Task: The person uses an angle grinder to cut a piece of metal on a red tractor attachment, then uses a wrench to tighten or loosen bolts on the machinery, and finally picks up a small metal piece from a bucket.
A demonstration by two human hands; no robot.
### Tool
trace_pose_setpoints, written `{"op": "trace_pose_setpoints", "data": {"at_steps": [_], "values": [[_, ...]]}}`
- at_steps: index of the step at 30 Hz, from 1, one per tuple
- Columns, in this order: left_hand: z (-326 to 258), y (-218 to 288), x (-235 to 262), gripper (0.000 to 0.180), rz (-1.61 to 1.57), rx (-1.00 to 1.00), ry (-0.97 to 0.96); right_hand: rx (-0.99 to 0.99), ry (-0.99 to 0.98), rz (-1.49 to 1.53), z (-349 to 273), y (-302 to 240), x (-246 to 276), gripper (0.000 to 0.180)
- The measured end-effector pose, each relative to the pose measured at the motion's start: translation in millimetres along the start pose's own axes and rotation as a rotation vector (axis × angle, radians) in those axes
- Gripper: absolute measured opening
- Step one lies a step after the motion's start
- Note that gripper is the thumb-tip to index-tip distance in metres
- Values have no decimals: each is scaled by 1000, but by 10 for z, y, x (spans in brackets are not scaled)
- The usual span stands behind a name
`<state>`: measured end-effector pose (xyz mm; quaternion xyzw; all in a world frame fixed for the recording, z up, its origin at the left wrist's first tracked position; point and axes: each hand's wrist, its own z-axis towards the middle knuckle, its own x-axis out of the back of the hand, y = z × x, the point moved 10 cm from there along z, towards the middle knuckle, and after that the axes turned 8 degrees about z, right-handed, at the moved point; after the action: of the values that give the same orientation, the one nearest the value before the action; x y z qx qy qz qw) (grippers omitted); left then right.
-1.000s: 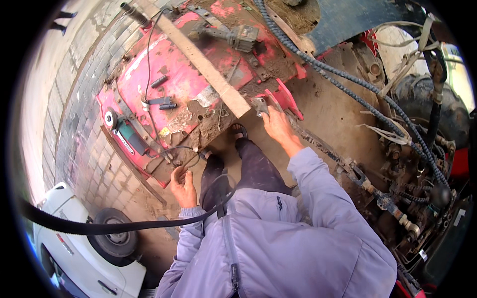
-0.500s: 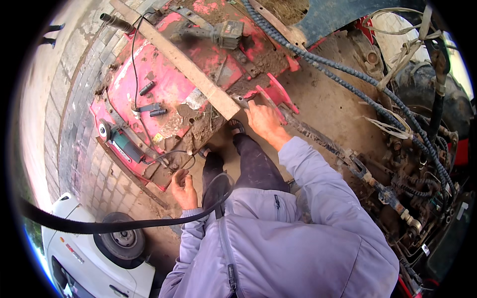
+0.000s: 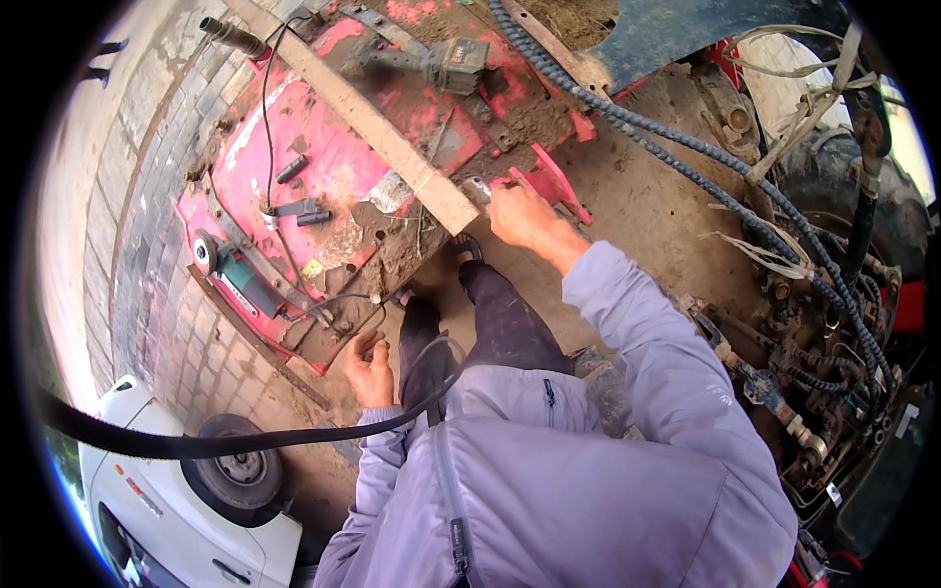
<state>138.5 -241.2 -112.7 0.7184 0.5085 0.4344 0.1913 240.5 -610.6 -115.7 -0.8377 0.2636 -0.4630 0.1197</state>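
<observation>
My right hand is closed around the end of a metal linkage bar, whose rounded grey tip shows past my fingers. The bar runs back under my right sleeve toward the tractor linkage. The tip is close to the red bracket on the muddy red machine and the end of a wooden plank. Low at the left, my left hand hangs with fingers loosely bent and apart, holding nothing. It is nearest to a thin dark cable.
An angle grinder and a dusty cordless power tool lie on the red machine. Thick spiral-wrapped hoses cross at the right. A black strap passes in front at lower left. Behind it stands a white vehicle.
My right hand has moved slightly up and to the right, and my sleeve covers more of the bar. My left hand has shifted slightly right, its fingers a little more bent.
</observation>
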Motion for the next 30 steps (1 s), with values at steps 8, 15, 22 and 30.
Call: {"op": "trace_pose_setpoints", "data": {"at_steps": [8, 15, 22, 30], "values": [[12, 3, -179, 25, -9, 36, -58, -35, -333, -76, 94, -265, 80, 26], [15, 25, -116, 25, -74, 33, 8, -24, 52, 41, -35, 41, -184, 30], [17, -12, -113, 25, -80, 39, 28, 96, 130, -40, -21, 123, -311, 24], [-47, -66, -143, 24, -53, 71, 11, 113, 218, 7, -101, 182, -480, 21]]}}
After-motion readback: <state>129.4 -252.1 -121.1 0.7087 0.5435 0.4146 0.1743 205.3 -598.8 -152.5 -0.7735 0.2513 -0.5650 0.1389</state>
